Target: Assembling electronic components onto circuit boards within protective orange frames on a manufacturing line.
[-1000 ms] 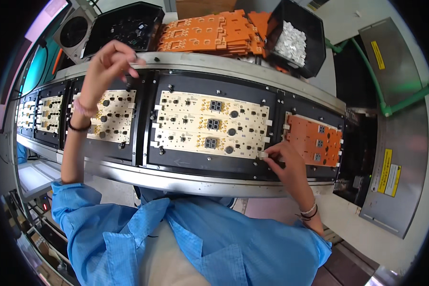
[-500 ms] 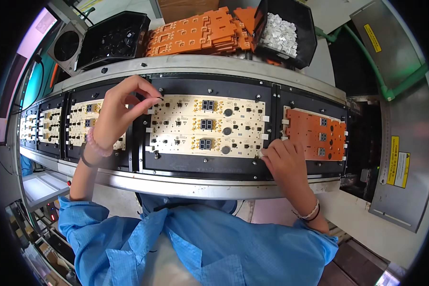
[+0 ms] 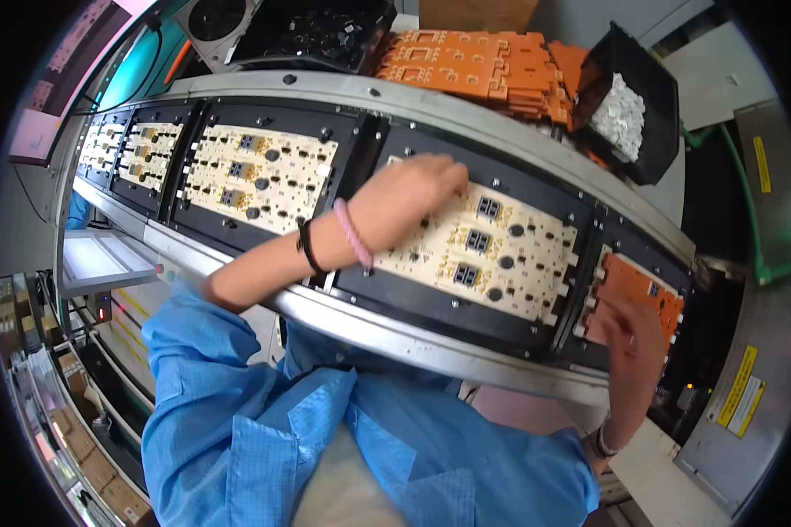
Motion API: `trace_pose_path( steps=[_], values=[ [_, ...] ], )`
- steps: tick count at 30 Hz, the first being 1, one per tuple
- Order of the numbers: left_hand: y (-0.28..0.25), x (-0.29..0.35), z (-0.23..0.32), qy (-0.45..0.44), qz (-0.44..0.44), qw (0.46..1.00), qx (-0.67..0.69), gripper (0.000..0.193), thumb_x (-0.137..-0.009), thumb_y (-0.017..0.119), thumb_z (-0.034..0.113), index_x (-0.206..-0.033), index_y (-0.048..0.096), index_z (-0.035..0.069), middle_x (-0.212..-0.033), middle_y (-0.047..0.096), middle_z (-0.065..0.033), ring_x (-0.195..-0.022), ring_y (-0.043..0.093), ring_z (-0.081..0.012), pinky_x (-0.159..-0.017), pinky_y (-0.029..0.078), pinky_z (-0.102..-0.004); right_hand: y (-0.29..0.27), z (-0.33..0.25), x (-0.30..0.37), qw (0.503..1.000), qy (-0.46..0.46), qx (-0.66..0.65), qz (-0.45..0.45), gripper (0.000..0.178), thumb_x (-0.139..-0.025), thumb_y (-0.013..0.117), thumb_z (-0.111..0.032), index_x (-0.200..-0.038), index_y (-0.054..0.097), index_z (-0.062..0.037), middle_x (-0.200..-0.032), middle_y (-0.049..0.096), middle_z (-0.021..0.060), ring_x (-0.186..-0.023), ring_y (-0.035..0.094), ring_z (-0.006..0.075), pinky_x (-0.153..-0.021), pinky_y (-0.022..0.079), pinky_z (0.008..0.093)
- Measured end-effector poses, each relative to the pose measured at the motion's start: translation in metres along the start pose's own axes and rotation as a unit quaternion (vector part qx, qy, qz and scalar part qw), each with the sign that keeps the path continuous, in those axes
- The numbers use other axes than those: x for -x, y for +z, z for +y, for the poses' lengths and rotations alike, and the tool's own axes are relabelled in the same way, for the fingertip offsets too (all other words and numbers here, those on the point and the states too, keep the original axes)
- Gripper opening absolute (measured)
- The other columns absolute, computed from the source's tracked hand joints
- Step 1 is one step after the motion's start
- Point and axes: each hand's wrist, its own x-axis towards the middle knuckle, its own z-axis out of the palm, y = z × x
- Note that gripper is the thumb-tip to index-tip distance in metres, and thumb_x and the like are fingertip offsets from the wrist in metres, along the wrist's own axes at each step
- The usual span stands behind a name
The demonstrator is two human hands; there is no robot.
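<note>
My left hand [image 3: 417, 200] reaches over the upper left part of a cream circuit board panel [image 3: 536, 263], its fingers curled down. The fingertips are hidden, so what they hold, if anything, does not show. The panel carries black two-digit displays [image 3: 477, 241], round black parts [image 3: 505, 263] and small dark components. It lies in a black carrier frame [image 3: 413, 294]. My right hand [image 3: 634, 334] is blurred over the left part of an orange plate [image 3: 634, 270] in the carrier to the right. I cannot make out whether its fingers touch the plate.
Along the metal rail [image 3: 360, 325], more carriers hold cream panels [image 3: 294, 167] on the left. Behind the line stand a black bin [image 3: 301, 63] of black parts, stacked orange plates [image 3: 466, 72] and a black bin [image 3: 664, 110] of white pieces. A metal machine housing [image 3: 765, 342] stands right.
The view has turned, so the line slants down to the right. My left hand moved further over the cream panel. My right hand left that panel's lower right corner for the orange plate.
</note>
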Motion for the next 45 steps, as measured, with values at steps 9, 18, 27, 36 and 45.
trace_pose_path(
  steps=[9, 18, 27, 36, 45],
  values=[
    [-0.007, -0.007, -0.016, -0.033, -0.045, 0.998, 0.029, 0.01, -0.087, 0.071, 0.007, -0.094, 0.064, 0.004, -0.089, 0.069, -0.0112, -0.084, 0.069, -0.0305, -0.074, 0.056, -0.0382, -0.038, 0.003, -0.008, 0.984, 0.029, -0.153, 0.088, 0.015, -0.094, 0.063, 0.0, -0.105, 0.073, -0.0041, -0.083, 0.064, 0.007, -0.072, 0.062, 0.0165, -0.061, 0.046, 0.0272],
    [-0.004, 0.001, -0.015, 0.013, -0.046, 0.999, -0.012, 0.01, -0.089, 0.066, 0.004, -0.096, 0.059, 0.004, -0.088, 0.063, -0.0114, -0.083, 0.066, -0.0321, -0.072, 0.055, -0.0404, -0.031, -0.015, -0.042, 0.987, -0.049, -0.118, 0.097, 0.014, -0.092, 0.067, 0.0, -0.105, 0.073, -0.0044, -0.08, 0.063, 0.0092, -0.071, 0.064, 0.0191, -0.063, 0.048, 0.0295],
    [-0.004, -0.004, -0.024, 0.026, -0.051, 0.998, 0.017, 0.007, -0.086, 0.062, 0.002, -0.091, 0.058, 0.002, -0.088, 0.063, -0.014, -0.086, 0.066, -0.0341, -0.075, 0.055, -0.041, -0.021, -0.073, -0.152, 0.97, -0.208, -0.127, 0.016, 0.015, -0.095, 0.063, -0.001, -0.106, 0.073, -0.0031, -0.09, 0.069, 0.0092, -0.073, 0.065, 0.0186, -0.068, 0.051, 0.0301],
    [-0.011, -0.002, -0.036, 0.071, -0.103, 0.989, -0.08, 0.012, -0.084, 0.06, 0.009, -0.093, 0.067, 0.003, -0.09, 0.069, -0.0154, -0.09, 0.07, -0.0328, -0.075, 0.058, -0.0402, 0.08, -0.185, -0.329, 0.927, -0.363, -0.014, 0.092, 0.018, -0.094, 0.057, -0.011, -0.097, 0.074, -0.0056, -0.096, 0.071, 0.0152, -0.092, 0.069, 0.0311, -0.077, 0.055, 0.0412],
    [-0.123, 0.028, -0.102, -0.005, -0.001, 0.997, -0.071, 0.013, -0.094, 0.062, 0.015, -0.103, 0.07, 0.009, -0.093, 0.068, -0.013, -0.09, 0.067, -0.0335, -0.079, 0.055, -0.0426, 0.211, -0.221, -0.454, 0.896, -0.432, 0.065, 0.079, 0.015, -0.083, 0.074, -0.014, -0.093, 0.065, -0.0061, -0.096, 0.067, 0.016, -0.093, 0.068, 0.0355, -0.076, 0.055, 0.0449]
  ],
)
